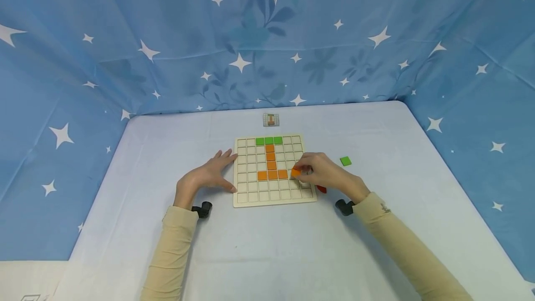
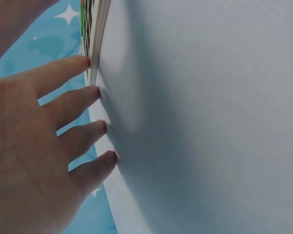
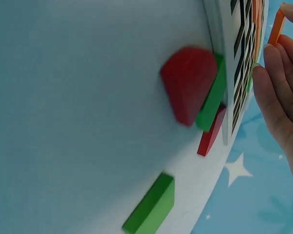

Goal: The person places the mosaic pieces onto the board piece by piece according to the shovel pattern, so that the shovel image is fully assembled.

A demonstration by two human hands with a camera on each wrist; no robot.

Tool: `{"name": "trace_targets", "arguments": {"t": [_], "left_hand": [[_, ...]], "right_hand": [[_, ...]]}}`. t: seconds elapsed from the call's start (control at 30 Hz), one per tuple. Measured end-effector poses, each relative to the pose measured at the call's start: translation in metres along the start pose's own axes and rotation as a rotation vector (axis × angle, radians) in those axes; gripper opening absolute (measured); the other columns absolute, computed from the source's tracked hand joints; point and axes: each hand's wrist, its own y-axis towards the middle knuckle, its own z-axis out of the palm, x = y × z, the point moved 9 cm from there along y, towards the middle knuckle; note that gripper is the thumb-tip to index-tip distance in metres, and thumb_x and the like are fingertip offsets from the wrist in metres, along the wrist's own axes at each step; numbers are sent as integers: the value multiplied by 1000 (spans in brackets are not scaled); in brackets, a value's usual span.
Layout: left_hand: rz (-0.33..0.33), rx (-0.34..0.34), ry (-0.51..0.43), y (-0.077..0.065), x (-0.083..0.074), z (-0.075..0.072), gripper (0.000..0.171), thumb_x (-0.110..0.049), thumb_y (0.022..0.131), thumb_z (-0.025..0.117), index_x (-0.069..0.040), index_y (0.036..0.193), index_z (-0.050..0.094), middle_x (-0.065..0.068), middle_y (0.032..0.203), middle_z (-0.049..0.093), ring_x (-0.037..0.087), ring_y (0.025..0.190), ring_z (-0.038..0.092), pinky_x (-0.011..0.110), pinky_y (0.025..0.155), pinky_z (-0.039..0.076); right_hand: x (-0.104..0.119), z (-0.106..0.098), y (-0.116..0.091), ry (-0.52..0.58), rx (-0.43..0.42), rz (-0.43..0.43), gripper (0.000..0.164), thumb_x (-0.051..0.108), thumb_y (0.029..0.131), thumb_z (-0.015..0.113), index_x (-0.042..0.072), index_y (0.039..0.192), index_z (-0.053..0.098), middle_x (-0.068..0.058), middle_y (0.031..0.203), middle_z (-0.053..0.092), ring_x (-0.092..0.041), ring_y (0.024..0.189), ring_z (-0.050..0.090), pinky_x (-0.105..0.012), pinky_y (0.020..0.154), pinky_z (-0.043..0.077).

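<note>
A cream grid board (image 1: 252,188) lies on the white table. Three green square tiles (image 1: 269,140) form a row near its far edge. Orange tiles (image 1: 271,156) run down from them to a short orange row (image 1: 272,175). My left hand (image 1: 207,173) has its fingers spread, with thumb and a fingertip at the board's left edge; in the left wrist view the other fingertips (image 2: 107,155) rest on the table. Over the board's right side, my right hand (image 1: 323,171) pinches an orange square tile (image 3: 277,28) between thumb and fingers, right of the orange row.
Beyond the board lies a small picture card (image 1: 271,120). To the right is a loose green tile (image 1: 345,161). Beside the board's right edge, partly under my right hand, are a red piece with a curved edge (image 3: 190,85), a green tile (image 3: 212,95) and another red piece (image 3: 212,131).
</note>
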Motion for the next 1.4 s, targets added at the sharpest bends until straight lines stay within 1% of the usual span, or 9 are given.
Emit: {"name": "trace_targets", "arguments": {"t": [0.2, 0.33, 0.47, 0.53, 0.7, 0.8, 0.93, 1.2, 1.4], "left_hand": [[1, -4, 7, -1, 1, -2, 110, -27, 79, 89, -13, 165, 23, 11, 175, 3, 38, 160, -7, 70, 125, 5], [12, -6, 18, 0, 0, -2, 110, -29, 79, 88, -13, 166, 22, 11, 175, 3, 39, 160, -7, 69, 125, 5], [22, -10, 25, 1, 0, -3, 111, -31, 79, 88, -12, 166, 22, 13, 174, 3, 39, 160, -7, 67, 126, 4], [25, -12, 16, 2, 1, -2, 111, -31, 79, 89, -12, 166, 22, 13, 174, 3, 39, 160, -7, 66, 126, 3], [16, 4, -2, 2, 4, 4, 111, -31, 78, 89, -13, 166, 22, 12, 174, 4, 38, 160, -7, 67, 126, 3], [13, 5, -2, 2, 3, 6, 111, -31, 78, 89, -13, 166, 22, 12, 174, 4, 39, 160, -7, 68, 126, 4], [6, 0, -7, 2, 3, 5, 111, -30, 78, 89, -15, 166, 22, 10, 175, 4, 38, 160, -7, 68, 126, 4], [-1, 0, 7, 2, 3, 5, 112, -31, 78, 89, -15, 166, 22, 10, 175, 4, 37, 160, -7, 65, 127, 2], [-3, -6, 18, 1, 1, 3, 111, -30, 78, 89, -15, 166, 22, 9, 175, 3, 36, 160, -7, 65, 127, 3]], "right_hand": [[9, 10, 10, 2, 19, -47, 21, 12, 88, 78, 3, 107, 79, -1, 94, 70, -13, 82, 62, -27, 75, 57], [14, 15, 14, 13, 42, -57, 24, 16, 88, 81, 3, 109, 79, 1, 94, 69, -13, 82, 60, -25, 74, 57], [20, 20, 18, 18, 57, -75, 27, 18, 88, 82, 2, 110, 78, -1, 93, 69, -13, 81, 57, -23, 71, 54], [22, 22, 20, 18, 62, -75, 27, 18, 88, 82, 2, 110, 78, -2, 93, 68, -13, 80, 58, -23, 71, 54], [27, 33, 22, 21, 96, -88, 25, 16, 88, 81, 2, 109, 78, -3, 97, 69, -13, 84, 63, -22, 77, 58], [32, 37, 23, 5, 96, -108, 23, 15, 88, 80, 2, 107, 78, -2, 94, 68, -14, 82, 62, -21, 75, 56], [38, 40, 25, -27, 88, -136, 20, 15, 89, 81, 3, 105, 79, 0, 89, 65, -11, 79, 56, -19, 70, 53], [44, 48, 26, -75, 100, -149, 20, 15, 89, 80, 4, 105, 78, -1, 92, 66, -10, 78, 55, -17, 70, 52], [46, 48, 28, -101, 103, -154, 18, 13, 89, 79, 6, 105, 79, 0, 94, 66, -9, 79, 53, -19, 72, 51]]}}
